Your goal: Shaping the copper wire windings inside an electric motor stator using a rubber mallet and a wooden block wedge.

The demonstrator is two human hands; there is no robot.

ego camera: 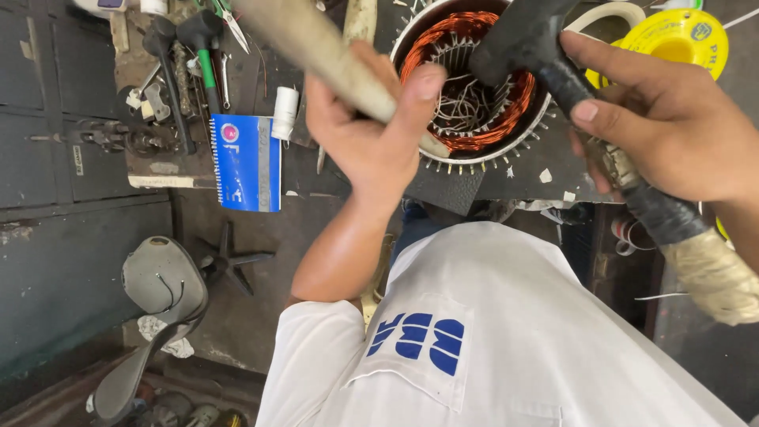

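White shirt fabric (506, 332) with a blue emblem on its chest pocket fills the lower middle of the view, closest to the lens. Beyond it lies the dark worktop (514, 178), cluttered and scattered with small pale scraps. On that worktop sits a round motor stator (474, 79), its metal ring lined with copper winding and pale strips standing in the slots, thin wire ends tangled in the hollow centre. The left hand (371, 130) is clenched around a long pale wooden rod (332, 55) that slants from the upper left down to the near rim of the stator, thumb pressed along its side. The right hand (672, 126) grips a hammer (553, 55) by a handle wrapped in black tape and frayed pale cloth; the dark head hangs over the stator's copper coils on the right side. A yellow reel (680, 35) rests just behind the right hand. To the left lie a blue spiral notebook (247, 162), a green-handled tool (207, 67), a small white spool (285, 112) and pliers (162, 75) among other hardware. Below the worktop edge, a grey fan-like housing (162, 281) stands on the floor
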